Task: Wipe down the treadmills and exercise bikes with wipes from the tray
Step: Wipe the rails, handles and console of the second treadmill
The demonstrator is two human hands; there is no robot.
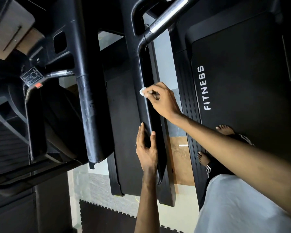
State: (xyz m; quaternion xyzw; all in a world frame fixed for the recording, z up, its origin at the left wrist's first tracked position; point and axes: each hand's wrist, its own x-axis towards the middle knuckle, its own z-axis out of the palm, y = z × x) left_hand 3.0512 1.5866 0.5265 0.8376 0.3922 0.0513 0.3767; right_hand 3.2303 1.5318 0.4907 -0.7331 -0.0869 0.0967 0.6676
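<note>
Grey shirt cloth filled the lower right corner, and from beside it the right forearm reached out across the treadmill's side. The right hand had its fingers curled in a pinch on a small white wipe, and the wipe was pressed against the black handrail about halfway along its length. Lower on the same rail sat the left hand. Its fingers lay straight along the rail's left side and the thumb along the right, so the bar ran between them without any tight clench.

To the right of the rail lay the dark treadmill belt, printed FITNESS in white, and the person's two bare feet stood on it near its left edge. A chrome grip shone where the rail bent up towards the console. On the left stood a second machine with a thick black upright, streaked with pale marks. Dark jigsaw-edged floor mats lay below both machines.
</note>
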